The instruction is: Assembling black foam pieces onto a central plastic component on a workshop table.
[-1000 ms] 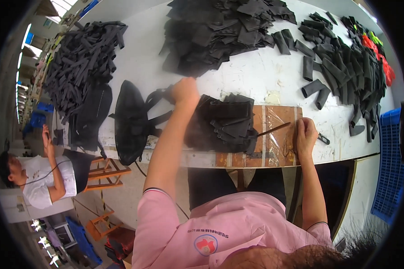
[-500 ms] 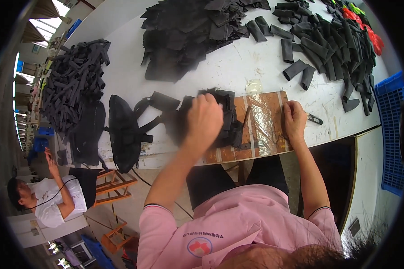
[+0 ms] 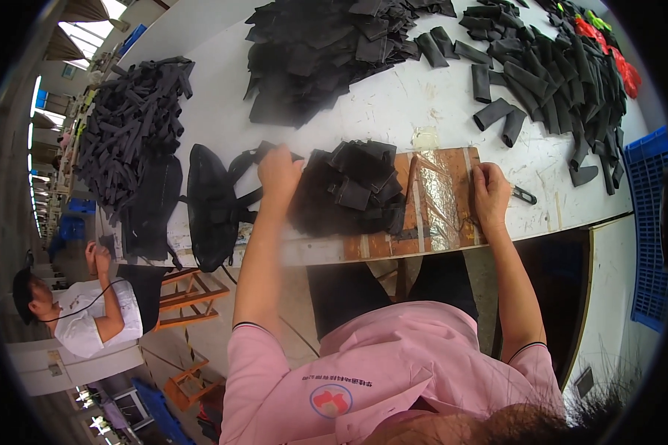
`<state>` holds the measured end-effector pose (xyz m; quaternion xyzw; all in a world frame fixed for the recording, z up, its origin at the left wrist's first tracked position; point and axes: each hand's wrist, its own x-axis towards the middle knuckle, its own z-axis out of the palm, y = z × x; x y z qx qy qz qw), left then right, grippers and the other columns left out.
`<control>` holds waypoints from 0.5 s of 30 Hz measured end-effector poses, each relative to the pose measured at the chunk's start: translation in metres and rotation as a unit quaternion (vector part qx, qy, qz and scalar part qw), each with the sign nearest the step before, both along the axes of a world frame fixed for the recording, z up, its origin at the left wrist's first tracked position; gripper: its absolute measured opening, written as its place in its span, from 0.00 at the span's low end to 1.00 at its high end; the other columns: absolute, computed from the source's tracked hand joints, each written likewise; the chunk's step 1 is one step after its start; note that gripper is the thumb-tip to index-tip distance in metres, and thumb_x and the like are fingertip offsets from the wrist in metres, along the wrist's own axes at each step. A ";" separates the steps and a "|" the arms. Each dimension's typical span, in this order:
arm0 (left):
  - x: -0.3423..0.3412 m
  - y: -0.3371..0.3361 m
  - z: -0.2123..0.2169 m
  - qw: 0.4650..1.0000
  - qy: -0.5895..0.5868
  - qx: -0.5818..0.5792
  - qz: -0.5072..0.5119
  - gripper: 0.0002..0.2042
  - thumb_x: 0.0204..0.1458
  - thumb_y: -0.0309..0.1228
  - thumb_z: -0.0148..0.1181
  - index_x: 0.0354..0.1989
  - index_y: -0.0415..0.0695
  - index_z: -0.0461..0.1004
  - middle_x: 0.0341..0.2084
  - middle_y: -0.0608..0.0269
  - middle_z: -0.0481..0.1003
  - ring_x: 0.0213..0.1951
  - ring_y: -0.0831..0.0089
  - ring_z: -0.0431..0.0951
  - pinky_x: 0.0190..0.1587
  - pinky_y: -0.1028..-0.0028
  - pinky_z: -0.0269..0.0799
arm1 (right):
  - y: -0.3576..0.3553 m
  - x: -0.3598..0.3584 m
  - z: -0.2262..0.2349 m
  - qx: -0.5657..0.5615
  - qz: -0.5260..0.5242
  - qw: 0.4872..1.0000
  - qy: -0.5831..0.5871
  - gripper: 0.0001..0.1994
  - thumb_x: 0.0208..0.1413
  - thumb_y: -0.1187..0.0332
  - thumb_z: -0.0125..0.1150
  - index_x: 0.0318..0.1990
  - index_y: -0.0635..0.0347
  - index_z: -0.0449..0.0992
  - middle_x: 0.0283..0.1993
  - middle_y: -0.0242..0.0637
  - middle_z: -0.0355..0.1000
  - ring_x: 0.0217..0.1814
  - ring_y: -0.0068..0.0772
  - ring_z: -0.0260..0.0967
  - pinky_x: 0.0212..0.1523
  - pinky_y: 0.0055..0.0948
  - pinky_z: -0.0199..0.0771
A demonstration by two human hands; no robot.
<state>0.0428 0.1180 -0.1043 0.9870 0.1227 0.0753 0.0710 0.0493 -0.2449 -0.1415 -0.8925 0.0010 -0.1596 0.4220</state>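
My left hand (image 3: 280, 176) is closed on a black fabric piece (image 3: 266, 150) beside the straps of a black padded item (image 3: 206, 208). Most of that piece is hidden under the fingers. To the right of this hand, a loose stack of black fabric pieces (image 3: 352, 189) covers the left part of a brown wooden board (image 3: 464, 174). Clear tape wraps the board. At the board's right edge rests my right hand (image 3: 490, 194), its fingers curled against the edge. A small cutter knife (image 3: 523, 194) lies just right of that hand.
Large heaps of black fabric pieces (image 3: 297, 67), narrow strips (image 3: 130, 122) and tubes (image 3: 564, 81) spread over the white table (image 3: 393, 96). Blue crates (image 3: 649, 230) stand at the right. A person in white (image 3: 100, 322) sits at the left, near a wooden stool (image 3: 189, 300).
My left hand has moved left from the stack to the fabric piece by the straps. My right hand has stayed at the board's edge. The other person's hands have lowered slightly.
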 end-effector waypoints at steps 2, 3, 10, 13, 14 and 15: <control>0.002 -0.004 -0.003 0.996 0.045 0.067 -0.034 0.08 0.40 0.28 0.57 0.28 0.38 0.69 0.23 0.49 0.72 0.30 0.53 0.73 0.33 0.61 0.67 | 0.001 0.000 -0.002 0.014 0.000 1.000 -0.001 0.06 0.49 0.69 0.52 0.28 0.64 0.69 0.25 0.46 0.67 0.25 0.45 0.65 0.27 0.33 0.63; 0.003 -0.007 -0.004 0.996 0.046 0.065 -0.041 0.08 0.40 0.28 0.57 0.28 0.38 0.69 0.23 0.49 0.72 0.30 0.53 0.73 0.33 0.61 0.67 | 0.000 -0.001 -0.002 0.012 -0.007 1.000 0.000 0.06 0.49 0.69 0.52 0.28 0.64 0.69 0.25 0.46 0.67 0.25 0.45 0.65 0.27 0.33 0.63; 0.003 0.001 -0.002 0.991 -0.031 0.125 -0.029 0.03 0.40 0.24 0.52 0.24 0.38 0.69 0.22 0.49 0.72 0.26 0.53 0.73 0.31 0.62 0.69 | 0.002 -0.002 0.003 -0.004 0.006 1.000 -0.013 0.06 0.48 0.70 0.51 0.28 0.64 0.68 0.27 0.47 0.67 0.30 0.49 0.65 0.30 0.35 0.64; -0.011 -0.004 0.031 0.974 -0.225 0.002 -0.008 0.04 0.42 0.25 0.51 0.26 0.39 0.70 0.25 0.52 0.71 0.26 0.57 0.73 0.30 0.68 0.69 | -0.001 -0.004 0.000 0.019 0.006 1.000 -0.024 0.06 0.48 0.70 0.51 0.28 0.64 0.68 0.28 0.47 0.67 0.30 0.48 0.65 0.30 0.36 0.64; -0.020 -0.008 0.045 0.958 -0.219 -0.182 0.004 0.05 0.43 0.25 0.52 0.27 0.37 0.70 0.26 0.55 0.72 0.27 0.65 0.73 0.30 0.73 0.67 | -0.002 -0.006 -0.001 0.031 -0.003 0.999 -0.044 0.04 0.47 0.72 0.52 0.28 0.63 0.68 0.27 0.45 0.67 0.28 0.48 0.64 0.28 0.35 0.63; -0.032 -0.014 0.057 0.931 -0.203 -0.302 -0.011 0.05 0.43 0.24 0.52 0.27 0.36 0.71 0.27 0.58 0.73 0.27 0.70 0.72 0.30 0.76 0.66 | -0.002 -0.011 0.002 0.029 -0.006 0.999 -0.043 0.04 0.47 0.72 0.52 0.28 0.63 0.68 0.27 0.45 0.67 0.28 0.48 0.64 0.28 0.35 0.63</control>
